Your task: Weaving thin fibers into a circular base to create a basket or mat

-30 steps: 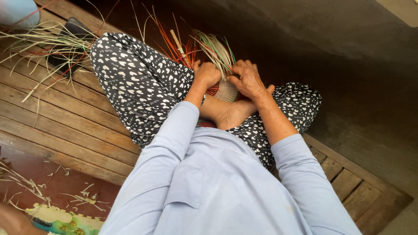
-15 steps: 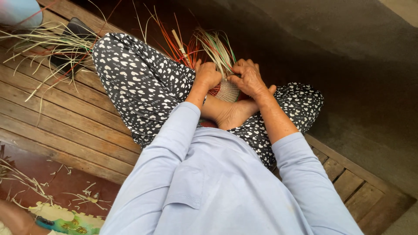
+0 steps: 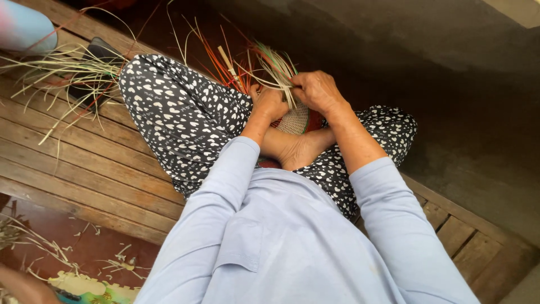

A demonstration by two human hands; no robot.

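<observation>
I sit on the plank floor (image 3: 84,169). The small woven basket (image 3: 295,119) lies just beneath and between my hands. My left hand (image 3: 270,104) is closed on its rim; my right hand (image 3: 316,90) pinches the loose strips (image 3: 275,67) above it.

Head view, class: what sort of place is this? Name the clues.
Probably a home weaving spot: a person sits cross-legged on a slatted wooden platform, both hands at a half-woven basket, with loose reed strips scattered alongside.
</observation>
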